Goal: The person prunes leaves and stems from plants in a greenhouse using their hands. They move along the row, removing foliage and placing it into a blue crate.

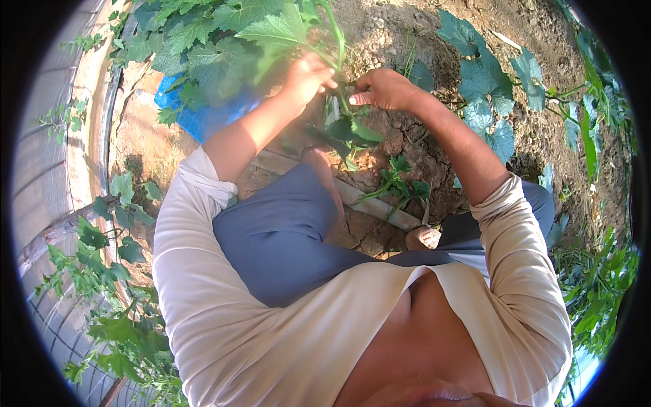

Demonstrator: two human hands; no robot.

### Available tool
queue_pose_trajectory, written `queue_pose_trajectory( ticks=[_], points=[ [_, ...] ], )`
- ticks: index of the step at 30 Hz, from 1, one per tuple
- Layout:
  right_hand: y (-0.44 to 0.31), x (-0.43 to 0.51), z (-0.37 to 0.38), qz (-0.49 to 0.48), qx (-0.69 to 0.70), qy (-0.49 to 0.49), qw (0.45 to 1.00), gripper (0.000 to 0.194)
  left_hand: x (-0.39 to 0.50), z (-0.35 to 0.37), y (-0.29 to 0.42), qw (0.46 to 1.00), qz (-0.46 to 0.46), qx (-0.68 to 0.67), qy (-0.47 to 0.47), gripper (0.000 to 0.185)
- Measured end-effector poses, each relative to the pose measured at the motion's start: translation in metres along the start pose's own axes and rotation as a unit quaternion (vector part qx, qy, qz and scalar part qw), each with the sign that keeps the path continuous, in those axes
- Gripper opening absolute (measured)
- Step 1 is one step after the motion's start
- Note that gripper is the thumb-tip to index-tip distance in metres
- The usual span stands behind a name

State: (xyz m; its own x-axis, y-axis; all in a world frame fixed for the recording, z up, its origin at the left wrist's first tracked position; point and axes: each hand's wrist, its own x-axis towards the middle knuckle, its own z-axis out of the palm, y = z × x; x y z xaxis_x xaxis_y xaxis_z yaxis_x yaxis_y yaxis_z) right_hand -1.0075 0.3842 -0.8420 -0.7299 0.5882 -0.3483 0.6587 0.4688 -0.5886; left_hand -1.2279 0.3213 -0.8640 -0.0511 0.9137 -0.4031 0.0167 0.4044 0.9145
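Observation:
A green vine stem [339,38] with broad lobed leaves rises from the soil in front of me. My left hand [308,76] is at the stem's left side, its fingers curled close to a leaf stalk [321,55]; whether they grip it is unclear. On the other side, my right hand [385,90] is bent toward the lower stem [344,102], thumb and forefinger near each other. What may lie between those fingertips is hidden. Below the hands, dark green leaves [351,131] hang around the stem's base. A large bright leaf [277,31] spreads above my left hand.
A pale flat strip [363,197] crosses the cracked soil [407,147] by my bare feet. A small leafy plant [399,183] lies over it. Blue sheeting [203,114] shows under leaves at left, beside a block wall [43,132]. More vine leaves [485,81] spread on the right.

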Motion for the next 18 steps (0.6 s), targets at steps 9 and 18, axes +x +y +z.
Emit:
queue_pose_trajectory(
  ticks=[9,18],
  points=[
    [-0.01,0.035,-0.025,0.025,0.482,0.095,0.87,0.035,-0.006,-0.009,0.007,0.999,-0.001,0.035,-0.033,0.018],
    [-0.011,0.023,-0.007,-0.028,0.524,0.106,0.845,0.025,-0.057,0.001,0.087,0.986,0.051,0.131,0.09,0.023]
  ],
)
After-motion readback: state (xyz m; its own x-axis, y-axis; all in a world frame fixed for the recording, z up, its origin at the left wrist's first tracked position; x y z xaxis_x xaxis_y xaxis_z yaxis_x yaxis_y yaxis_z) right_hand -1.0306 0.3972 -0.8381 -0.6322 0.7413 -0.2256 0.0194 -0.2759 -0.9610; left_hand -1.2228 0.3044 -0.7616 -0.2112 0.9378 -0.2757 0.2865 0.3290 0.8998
